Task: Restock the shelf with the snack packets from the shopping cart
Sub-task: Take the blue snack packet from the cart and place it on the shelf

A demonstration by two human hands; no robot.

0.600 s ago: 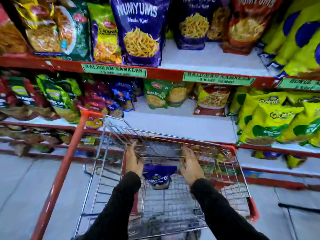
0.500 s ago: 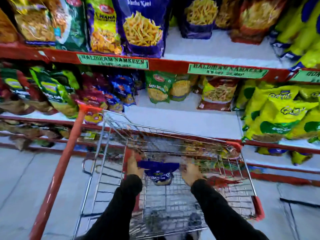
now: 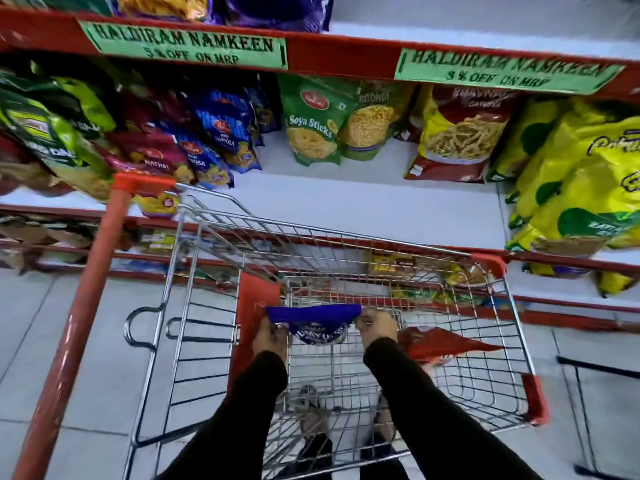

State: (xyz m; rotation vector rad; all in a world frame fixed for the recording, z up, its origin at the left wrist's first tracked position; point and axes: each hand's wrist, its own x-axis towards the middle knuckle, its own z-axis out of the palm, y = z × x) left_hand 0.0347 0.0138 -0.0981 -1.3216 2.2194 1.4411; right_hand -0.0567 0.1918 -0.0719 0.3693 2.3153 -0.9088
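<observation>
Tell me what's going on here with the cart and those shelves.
A person in black sleeves is reaching into a wire shopping cart parked against snack shelves. The left hand and right hand each grip an end of a blue snack packet, holding it inside the basket. A red packet lies in the cart to the right. Just ahead, the middle shelf has a bare white stretch in front of the Soya Sticks bag. The blue packet has not yet reached any shelf.

Single head-worn wide-angle view, looking forward and steeply down from close above the shopping cart (image 3: 346, 258). Faces the shelf (image 3: 363, 206) at 12 o'clock, near, just beyond the cart; floor (image 3: 41, 341) at 9 o'clock. No second view to share.
</observation>
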